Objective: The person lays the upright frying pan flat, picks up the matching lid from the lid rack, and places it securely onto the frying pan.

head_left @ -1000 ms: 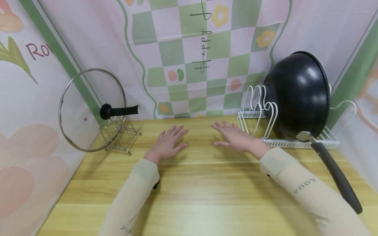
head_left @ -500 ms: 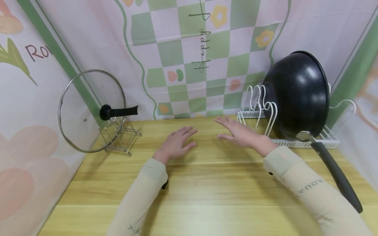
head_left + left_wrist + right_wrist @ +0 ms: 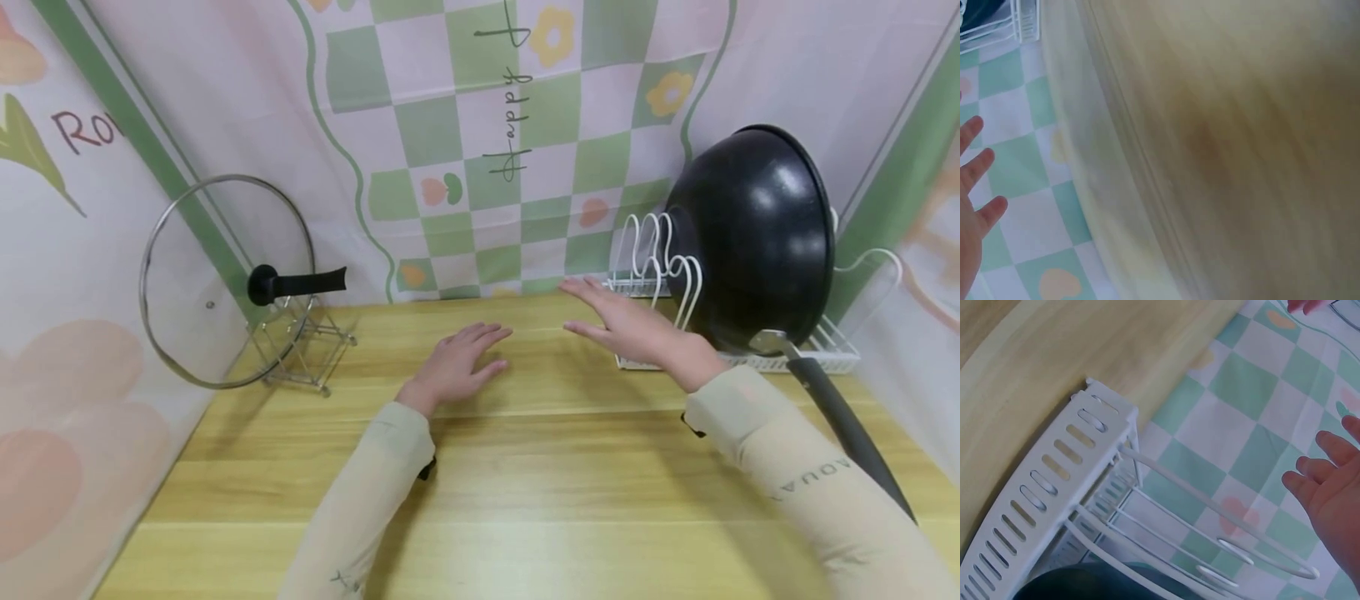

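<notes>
My left hand [image 3: 456, 367] hovers over the middle of the wooden table, fingers extended and holding nothing. To its right, my right hand [image 3: 626, 323] is held out with straight fingers, also holding nothing, and overlaps the left end of a white rack [image 3: 813, 363] in the head view. In that rack a black wok [image 3: 750, 242] stands on its side, its dark handle [image 3: 840, 408] slanting toward the front right, partly behind my right sleeve. The right wrist view shows the rack's slotted side [image 3: 1029, 500] close by, with my right fingers [image 3: 1319, 478] apart from it.
At the left a glass lid [image 3: 225, 333] with a metal rim and black handle [image 3: 300, 284] stands upright in a small wire rack [image 3: 318, 354]. A checkered cloth backdrop [image 3: 491, 167] rises behind the wooden table [image 3: 510, 517], and a printed wall [image 3: 67, 292] borders its left.
Both hands have moved to the right over the table. My right hand has turned upward a little and now covers part of the white rack. The lid and wok stay in their racks.
</notes>
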{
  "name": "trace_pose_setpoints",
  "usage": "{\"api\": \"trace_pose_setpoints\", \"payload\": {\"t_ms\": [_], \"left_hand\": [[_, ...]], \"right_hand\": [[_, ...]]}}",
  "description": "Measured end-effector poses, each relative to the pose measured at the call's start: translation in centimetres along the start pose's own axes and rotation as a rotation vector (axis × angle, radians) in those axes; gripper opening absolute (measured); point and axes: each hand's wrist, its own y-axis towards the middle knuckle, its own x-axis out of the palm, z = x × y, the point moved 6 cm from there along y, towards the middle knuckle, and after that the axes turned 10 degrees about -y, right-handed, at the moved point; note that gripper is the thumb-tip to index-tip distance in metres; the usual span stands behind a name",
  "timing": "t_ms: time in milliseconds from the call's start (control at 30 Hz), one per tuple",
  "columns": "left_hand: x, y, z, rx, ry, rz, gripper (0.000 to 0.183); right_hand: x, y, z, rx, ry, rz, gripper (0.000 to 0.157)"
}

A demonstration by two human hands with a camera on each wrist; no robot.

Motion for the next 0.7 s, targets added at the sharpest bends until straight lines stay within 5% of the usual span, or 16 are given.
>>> {"api": "trace_pose_setpoints", "payload": {"t_ms": [700], "left_hand": [[0.8,2.1,2.3,0.026,-0.089,-0.032,0.056]], "right_hand": [[-3.7,-1.6,1.0,-0.004,-0.02,0.394,0.038]]}}
